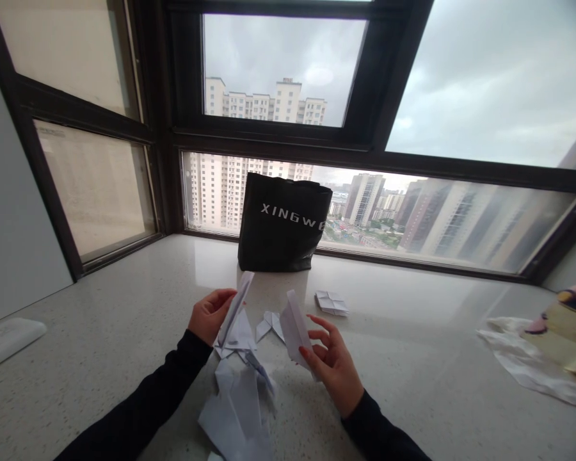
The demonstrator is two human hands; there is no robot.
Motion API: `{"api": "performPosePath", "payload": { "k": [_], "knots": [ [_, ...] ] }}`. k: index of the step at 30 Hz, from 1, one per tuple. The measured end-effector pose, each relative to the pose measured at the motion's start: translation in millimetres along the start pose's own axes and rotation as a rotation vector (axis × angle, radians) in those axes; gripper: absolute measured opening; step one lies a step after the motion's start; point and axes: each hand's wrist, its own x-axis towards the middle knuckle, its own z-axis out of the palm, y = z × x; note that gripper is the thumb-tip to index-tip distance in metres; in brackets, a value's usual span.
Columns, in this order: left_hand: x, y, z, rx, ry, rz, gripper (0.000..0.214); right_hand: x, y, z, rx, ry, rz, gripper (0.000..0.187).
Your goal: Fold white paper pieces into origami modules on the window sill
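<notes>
My left hand (212,315) pinches a folded piece of white paper (236,307), held up and tilted above a loose heap. In my right hand (333,362) is another folded white paper (295,330), gripped between thumb and fingers at its right side. The two pieces are apart, with a gap between them. Below lies a heap of folded white papers (240,410), several overlapping one another. Between the hands, a small folded paper (267,325) rests on the counter. A squarish creased paper piece (331,303) sits beyond my right hand.
A black bag (283,224) with white lettering stands upright on the speckled counter (403,384), against the window. At the right are a crumpled white cloth or tissue (518,358) and a yellowish container (569,326) with pink parts. A white object (12,342) lies at the left edge.
</notes>
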Motion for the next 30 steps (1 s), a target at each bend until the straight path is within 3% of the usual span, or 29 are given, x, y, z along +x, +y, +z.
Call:
{"api": "performPosePath", "payload": {
  "k": [3,7,13,18,24,30],
  "knots": [
    [0.1,-7.2,4.0,-0.296,0.008,-0.161,0.044,-0.1,-0.5,0.1,0.005,-0.008,0.0,0.049],
    [-10.3,-13.5,16.2,-0.459,-0.076,-0.293,0.05,-0.9,-6.8,1.6,0.016,-0.009,-0.036,0.043],
    [-31.1,-11.2,33.7,-0.453,-0.222,-0.374,0.031,-13.0,-11.2,19.0,-0.004,-0.117,-0.112,0.033],
    [-42.6,-11.2,42.4,-0.458,-0.337,-0.415,0.022,-17.3,-1.6,22.4,-0.353,-0.096,-0.201,0.021],
    [-47.3,-19.4,39.8,-0.493,-0.534,-0.472,0.049,-11.7,-2.6,14.2,-0.585,-0.033,-0.29,0.018],
    [-49.7,-29.0,36.6,-0.575,-0.685,-0.498,0.064,-11.2,-0.7,13.6,-0.655,0.008,-0.189,0.015]
  ]
}}
